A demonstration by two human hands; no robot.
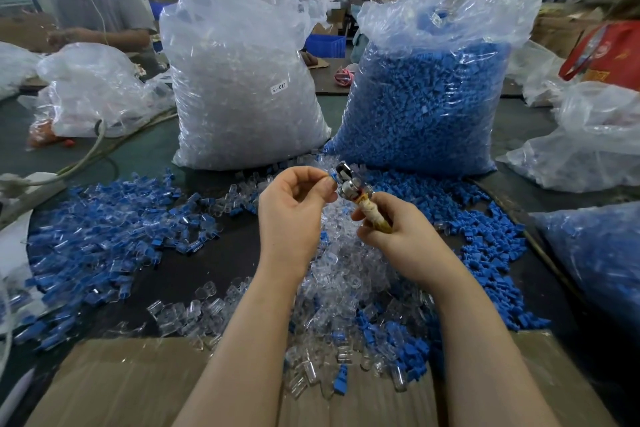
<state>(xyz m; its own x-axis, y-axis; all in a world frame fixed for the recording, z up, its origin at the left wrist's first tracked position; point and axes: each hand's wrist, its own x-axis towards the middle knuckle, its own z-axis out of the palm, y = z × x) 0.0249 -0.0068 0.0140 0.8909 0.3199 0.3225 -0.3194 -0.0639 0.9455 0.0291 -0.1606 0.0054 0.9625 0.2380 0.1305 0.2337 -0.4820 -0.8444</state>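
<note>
clear-parts bag (pixel 242 87) & blue-parts bag (pixel 426 97) block fwd, narrow gap btwn

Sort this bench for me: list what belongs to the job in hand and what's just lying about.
In the job: left hand, pinching a blue piece; right hand, gripping the taped tool; clear caps pile; blue pieces pile.
Lying about: white cable; red bag; blue crate; cardboard sheet.

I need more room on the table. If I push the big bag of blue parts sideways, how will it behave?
The bag of blue parts is packed nearly full, so it is probably heavy and slow to slide. Its thin crinkled film would likely dent, not push stiffly. The top looks loosely open, so tipping may spill pieces.
</note>
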